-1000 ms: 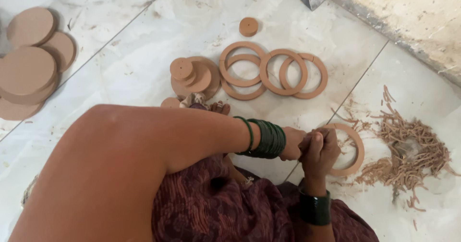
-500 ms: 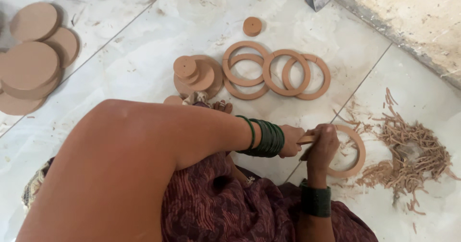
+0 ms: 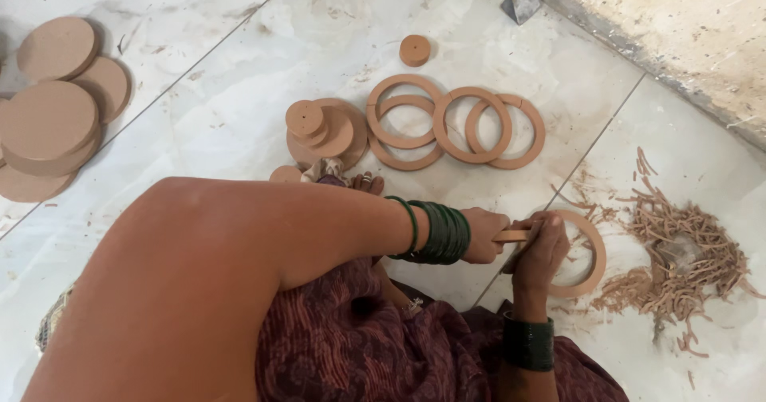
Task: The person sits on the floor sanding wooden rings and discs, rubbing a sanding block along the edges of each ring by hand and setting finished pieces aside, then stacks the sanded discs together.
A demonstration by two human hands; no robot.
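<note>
My left hand (image 3: 481,235), with green bangles on the wrist, grips one end of a short flat brown strip (image 3: 515,234). My right hand (image 3: 544,249), also wearing a dark green bangle, closes its fingers over the strip's other end. It rests on the near edge of a brown ring (image 3: 594,252) that lies flat on the floor. Whether the strip is joined to the ring is hidden by my fingers.
Several overlapping brown rings (image 3: 455,122) lie further out, with stacked small discs (image 3: 323,130) beside them and one small disc (image 3: 415,50) beyond. Large discs (image 3: 52,118) are piled at the far left. A heap of shavings (image 3: 678,250) lies right of the ring, near a rough wall (image 3: 678,27).
My hands were pressed together a second ago. They have drawn slightly apart, and the brown strip now shows between them. The ring has stayed in place.
</note>
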